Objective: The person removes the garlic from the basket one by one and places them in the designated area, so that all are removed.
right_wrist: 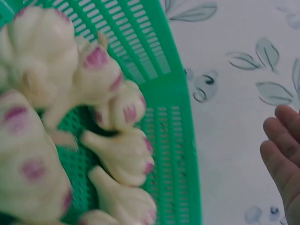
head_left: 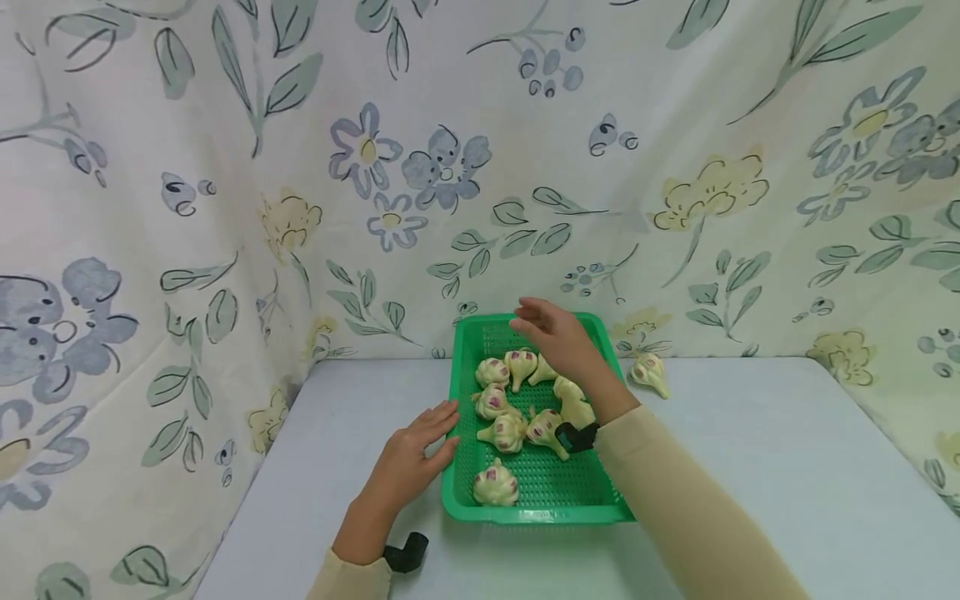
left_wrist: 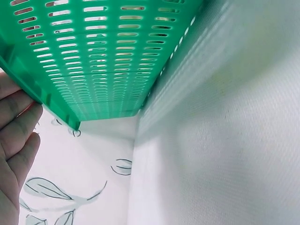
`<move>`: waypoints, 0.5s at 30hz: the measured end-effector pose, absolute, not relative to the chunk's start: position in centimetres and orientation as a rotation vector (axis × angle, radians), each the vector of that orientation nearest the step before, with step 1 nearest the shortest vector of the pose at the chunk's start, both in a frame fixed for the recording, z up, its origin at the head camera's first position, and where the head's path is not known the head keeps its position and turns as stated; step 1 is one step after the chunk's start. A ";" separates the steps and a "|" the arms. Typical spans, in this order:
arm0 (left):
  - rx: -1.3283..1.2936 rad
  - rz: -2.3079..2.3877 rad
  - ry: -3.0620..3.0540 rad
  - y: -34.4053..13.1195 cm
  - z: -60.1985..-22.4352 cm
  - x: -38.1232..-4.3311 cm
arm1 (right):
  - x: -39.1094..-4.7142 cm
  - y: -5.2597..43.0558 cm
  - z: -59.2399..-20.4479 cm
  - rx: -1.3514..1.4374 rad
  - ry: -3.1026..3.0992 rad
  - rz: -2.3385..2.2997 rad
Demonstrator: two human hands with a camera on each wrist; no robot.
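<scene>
A green plastic basket [head_left: 551, 515] with slotted walls stands on the white table and holds several garlic bulbs [head_left: 495, 485], white with purple patches. At its left rim rests my left hand [head_left: 408, 457], fingers extended; in the left wrist view those fingertips [left_wrist: 29, 115] lie right at the rim. Over the far part of the basket my right hand [head_left: 564, 340] is raised, fingers slightly bent and holding nothing. It hides part of the bulbs below it. The right wrist view has the bulbs [right_wrist: 124, 157] up close, with the right fingers [right_wrist: 281, 164] apart from them.
One more garlic bulb [head_left: 649, 374] lies on the table [head_left: 742, 467], right of the basket near the back edge. A curtain [head_left: 510, 150] with a floral print hangs behind the table and along its sides.
</scene>
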State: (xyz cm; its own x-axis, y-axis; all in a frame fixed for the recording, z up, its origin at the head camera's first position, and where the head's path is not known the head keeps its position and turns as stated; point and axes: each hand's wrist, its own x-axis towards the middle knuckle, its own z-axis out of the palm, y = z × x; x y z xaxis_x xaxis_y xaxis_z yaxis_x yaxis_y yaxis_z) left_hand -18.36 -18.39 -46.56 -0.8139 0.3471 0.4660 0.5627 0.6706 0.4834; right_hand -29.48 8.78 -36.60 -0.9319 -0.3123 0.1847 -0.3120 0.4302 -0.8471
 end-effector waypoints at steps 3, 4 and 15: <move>-0.725 -0.896 -2.548 -18.4 -46.6 -18.4 | -29.6 7.5 -37.4 -0.576 2.618 -1.566; -0.725 -0.895 -2.549 -18.4 -46.6 -18.4 | -29.7 7.2 -37.7 -0.569 2.614 -1.562; -0.718 -0.915 -2.555 -18.3 -46.4 -18.3 | -30.9 6.4 -41.6 -0.525 2.529 -1.346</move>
State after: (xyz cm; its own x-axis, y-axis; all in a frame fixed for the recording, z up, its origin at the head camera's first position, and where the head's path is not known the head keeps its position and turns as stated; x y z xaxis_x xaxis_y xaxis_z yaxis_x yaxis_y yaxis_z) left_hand -18.33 -18.32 -46.42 -0.8172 0.3460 0.4609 0.5599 0.6662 0.4926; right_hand -30.86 6.37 -41.58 -0.9097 -0.4140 -0.0330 -0.2039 0.5145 -0.8329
